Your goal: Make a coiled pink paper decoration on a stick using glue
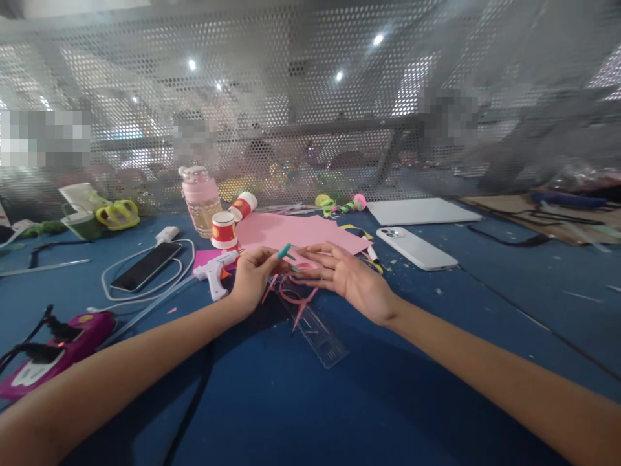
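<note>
Pink cutout [309, 262], one, short of the table [427, 304]'s far edge: left hand [253, 275] pinching it, right hand [359, 281] spread palm-up alongside; liable to tear if tugged unevenly.

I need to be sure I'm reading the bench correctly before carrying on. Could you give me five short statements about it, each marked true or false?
1. A pink piece shows between the left hand and the right hand. True.
2. The right hand is closed in a fist. False: it is held open, palm in view.
3. The glue gun is nearer the left hand than the right. True.
4. The white phone lies left of the glue gun. False: it lies to the right of it.
5. Nothing is plugged into the power strip. False: two dark plugs are in it.
</note>
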### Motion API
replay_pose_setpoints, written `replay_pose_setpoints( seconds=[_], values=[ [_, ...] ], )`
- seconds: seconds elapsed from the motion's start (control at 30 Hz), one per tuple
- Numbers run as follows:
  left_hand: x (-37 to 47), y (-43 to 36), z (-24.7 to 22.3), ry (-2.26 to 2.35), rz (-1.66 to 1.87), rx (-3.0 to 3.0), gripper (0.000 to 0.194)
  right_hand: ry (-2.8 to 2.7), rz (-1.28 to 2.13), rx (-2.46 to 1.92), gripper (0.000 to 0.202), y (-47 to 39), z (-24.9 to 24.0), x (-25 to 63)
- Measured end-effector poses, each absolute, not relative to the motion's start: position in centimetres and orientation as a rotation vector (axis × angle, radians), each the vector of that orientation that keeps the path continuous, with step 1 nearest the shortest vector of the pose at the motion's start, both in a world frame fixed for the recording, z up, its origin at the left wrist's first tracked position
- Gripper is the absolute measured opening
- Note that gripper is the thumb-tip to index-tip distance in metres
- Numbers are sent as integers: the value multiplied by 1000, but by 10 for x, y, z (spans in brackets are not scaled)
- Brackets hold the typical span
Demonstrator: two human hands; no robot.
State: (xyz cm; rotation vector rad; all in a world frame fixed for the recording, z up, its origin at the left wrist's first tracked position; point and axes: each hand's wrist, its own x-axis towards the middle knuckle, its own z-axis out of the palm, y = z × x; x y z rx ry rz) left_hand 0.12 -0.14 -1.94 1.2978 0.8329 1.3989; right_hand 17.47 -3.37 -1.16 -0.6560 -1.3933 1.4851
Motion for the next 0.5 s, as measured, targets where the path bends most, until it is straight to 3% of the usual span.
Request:
replay_pose_setpoints(
  seconds=[0.23, 0.4, 0.5],
  values=[
    [-7, 3, -20, 1095, 1509, 1493, 16, -1528, 758, -1029, 28, -20, -15, 190],
    [-9, 1, -7, 1158, 1252, 1928, 13, -2015, 144, -998, 19, -21, -21, 195],
    [-13, 5, 10, 1192, 1118, 1982, 12, -2161, 24, -980, 18, -20, -28, 194]
  ],
)
